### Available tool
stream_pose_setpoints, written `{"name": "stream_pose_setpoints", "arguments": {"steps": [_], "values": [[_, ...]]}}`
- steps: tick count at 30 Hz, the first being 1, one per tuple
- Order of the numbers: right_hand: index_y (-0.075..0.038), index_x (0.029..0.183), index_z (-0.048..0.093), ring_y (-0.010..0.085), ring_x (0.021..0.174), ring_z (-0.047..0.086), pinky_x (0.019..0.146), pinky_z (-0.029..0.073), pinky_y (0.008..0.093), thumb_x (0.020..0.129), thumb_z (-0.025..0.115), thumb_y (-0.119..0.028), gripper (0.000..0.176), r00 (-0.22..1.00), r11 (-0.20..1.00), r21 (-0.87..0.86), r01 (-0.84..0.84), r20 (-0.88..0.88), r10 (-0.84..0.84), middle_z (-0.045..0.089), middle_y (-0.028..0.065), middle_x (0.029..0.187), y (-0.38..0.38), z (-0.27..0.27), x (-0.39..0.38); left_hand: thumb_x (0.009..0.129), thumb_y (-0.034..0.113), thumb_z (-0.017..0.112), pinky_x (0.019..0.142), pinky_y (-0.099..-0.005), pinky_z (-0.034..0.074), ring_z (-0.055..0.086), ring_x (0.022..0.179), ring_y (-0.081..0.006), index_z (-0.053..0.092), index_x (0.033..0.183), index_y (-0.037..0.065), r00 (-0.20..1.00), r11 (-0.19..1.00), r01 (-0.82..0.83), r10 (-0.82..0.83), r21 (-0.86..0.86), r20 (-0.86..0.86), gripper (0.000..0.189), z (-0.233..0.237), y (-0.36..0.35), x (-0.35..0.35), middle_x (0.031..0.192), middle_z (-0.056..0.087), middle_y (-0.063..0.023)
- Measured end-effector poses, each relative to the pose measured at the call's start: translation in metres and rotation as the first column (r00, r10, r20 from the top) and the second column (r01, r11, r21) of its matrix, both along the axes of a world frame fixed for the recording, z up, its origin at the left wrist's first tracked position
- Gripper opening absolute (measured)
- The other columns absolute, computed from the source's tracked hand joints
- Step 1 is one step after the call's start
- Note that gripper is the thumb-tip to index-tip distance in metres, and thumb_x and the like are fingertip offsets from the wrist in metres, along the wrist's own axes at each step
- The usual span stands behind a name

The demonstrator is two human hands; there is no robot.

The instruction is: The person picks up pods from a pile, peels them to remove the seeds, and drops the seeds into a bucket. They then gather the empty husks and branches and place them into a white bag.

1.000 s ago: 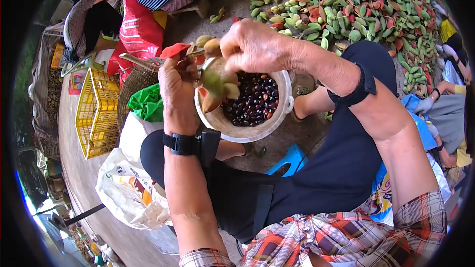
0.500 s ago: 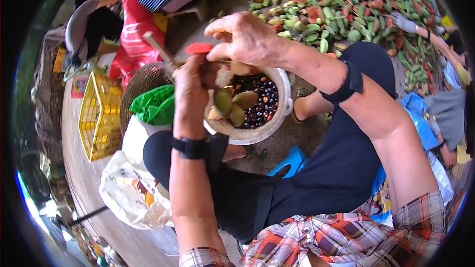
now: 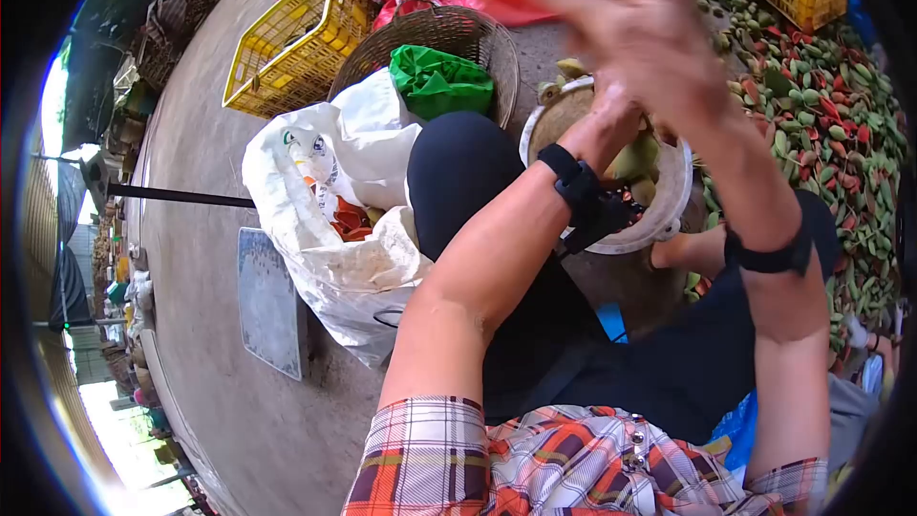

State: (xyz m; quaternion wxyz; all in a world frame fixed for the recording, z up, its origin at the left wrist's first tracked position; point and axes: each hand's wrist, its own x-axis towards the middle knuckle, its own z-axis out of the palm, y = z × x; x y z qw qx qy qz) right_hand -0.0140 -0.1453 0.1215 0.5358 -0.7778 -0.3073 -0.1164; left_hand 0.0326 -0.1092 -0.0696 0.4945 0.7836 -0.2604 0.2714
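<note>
**Head view, looking down on a seated person's lap.** I list the contents from largest to smallest.

- The concrete floor [image 3: 210, 344] fills the left side.
- A heap of green and red pods [image 3: 841, 115] covers the floor at the right.
- A white plastic sack [image 3: 325, 201] lies open just beside the person's left knee. A flat grey slab [image 3: 270, 301] lies on the floor next to it.
- Beyond the sack stand a yellow crate [image 3: 287, 38] and a woven basket [image 3: 478, 38]. The basket holds a crumpled green bag [image 3: 439, 81].
- The white bucket [image 3: 669, 225] sits beyond the knees, near the edge of the heap.
- Greenish pod pieces [image 3: 635, 158] show inside the bucket.
- The right hand [image 3: 630, 24] is raised above the bucket and is blurred. I cannot tell whether its fingers are apart or closed on anything.
- The left hand [image 3: 611, 119], strapped at the wrist, reaches over the bucket's rim. The right hand hides most of it, so I cannot tell its grip.
- A red piece [image 3: 511, 0] shows just beside the right fingertips. I cannot tell whether it is held.
</note>
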Motion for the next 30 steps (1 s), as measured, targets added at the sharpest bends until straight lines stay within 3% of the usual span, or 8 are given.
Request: {"name": "stream_pose_setpoints", "arguments": {"steps": [2,4,7,9,13,14,19,30], "values": [[0.0,0.083,0.07,0.0181,0.058,0.061,0.056,0.048,0.0314,0.084,0.061,-0.024,0.026,0.977,0.99,-0.062,-0.124,0.165,0.133,0.064,0.0141,0.067,0.043,0.004,-0.007,0.091,0.017,0.056,0.061,-0.0365,0.051,0.062,0.073,-0.0254,0.059,0.099,-0.003,0.939,0.946,0.03,-0.137,-0.322,-0.316,0.021,0.013,0.003,-0.006,0.078,0.064,-0.0135],[-0.003,0.08,0.071,0.0202,0.062,0.064,0.059,0.05,0.0318,0.081,0.062,-0.022,0.021,0.983,0.984,0.158,-0.088,0.176,0.06,0.066,0.014,0.07,0.055,0.0,-0.006,0.089,0.018,0.059,0.064,-0.0365,0.052,0.063,0.073,-0.0269,0.061,0.099,-0.003,0.515,0.603,-0.231,-0.591,-0.764,-0.621,0.024,0.036,0.016,-0.012,0.077,0.064,-0.0138],[-0.001,0.087,0.069,0.0093,0.062,0.063,0.051,0.048,0.0217,0.083,0.064,-0.019,0.019,0.997,0.996,0.04,0.075,-0.025,-0.074,0.067,0.006,0.074,0.01,0.012,0.0,0.083,0.023,0.067,0.05,-0.0301,0.049,0.062,0.06,-0.0207,0.063,0.096,-0.003,0.772,0.789,-0.04,-0.366,-0.614,-0.52,0.029,0.067,0.024,-0.024,0.072,0.063,-0.0097],[0.0,0.083,0.068,0.0085,0.06,0.061,0.051,0.047,0.0227,0.082,0.061,-0.015,0.017,0.981,0.984,-0.08,0.162,0.125,-0.151,0.066,0.0058,0.069,-0.039,-0.009,0.03,0.088,0.027,0.062,0.048,-0.0247,0.045,0.054,0.05,-0.0128,0.063,0.084,0.001,0.471,0.679,-0.236,-0.546,-0.695,-0.693,0.026,0.093,0.024,-0.021,0.06,0.055,-0.0016],[-0.002,0.076,0.071,0.0234,0.064,0.066,0.064,0.052,0.0325,0.069,0.061,-0.015,0.018,0.937,0.849,-0.4,0.345,0.097,-0.335,0.067,0.0159,0.071,-0.116,-0.033,0.035,0.091,0.031,0.057,0.04,-0.0172,0.031,0.05,0.046,-0.0085,0.062,0.085,0.004,0.444,0.715,-0.09,-0.594,-0.693,-0.671,0.029,0.086,0.048,-0.008,0.058,0.057,-0.003],[0.005,0.079,0.068,0.0107,0.061,0.059,0.056,0.047,0.0273,0.079,0.061,-0.011,0.017,0.97,0.907,-0.365,0.209,-0.038,-0.239,0.064,0.0088,0.064,-0.124,-0.045,0.025,0.091,0.032,0.056,0.039,-0.0174,0.029,0.049,0.044,-0.0081,0.062,0.085,0.004,0.47,0.69,-0.091,-0.606,-0.718,-0.642,0.029,0.091,0.043,-0.009,0.058,0.058,-0.0035],[0.007,0.088,0.065,0.0099,0.066,0.056,0.06,0.046,0.0274,0.075,0.068,-0.006,0.019,0.956,0.993,-0.101,0.06,-0.28,-0.086,0.066,0.0065,0.075,-0.116,-0.074,0.01,0.092,0.033,0.055,0.046,-0.0193,0.038,0.057,0.053,-0.0114,0.062,0.088,0.002,0.517,0.634,-0.128,-0.614,-0.763,-0.597,0.033,0.094,0.045,-0.009,0.063,0.062,-0.0063],[-0.001,0.08,0.054,0.0327,0.074,0.058,0.065,0.046,0.0376,0.061,0.065,0.002,0.022,0.838,0.893,-0.053,0.447,0.375,-0.397,0.057,0.0137,0.076,-0.114,-0.099,-0.002,0.077,0.01,0.069,0.06,-0.022,0.05,0.06,0.062,-0.0102,0.06,0.101,-0.002,0.486,0.748,0.024,-0.589,-0.663,-0.646,0.028,0.089,0.021,-0.018,0.078,0.064,-0.0061]]}}
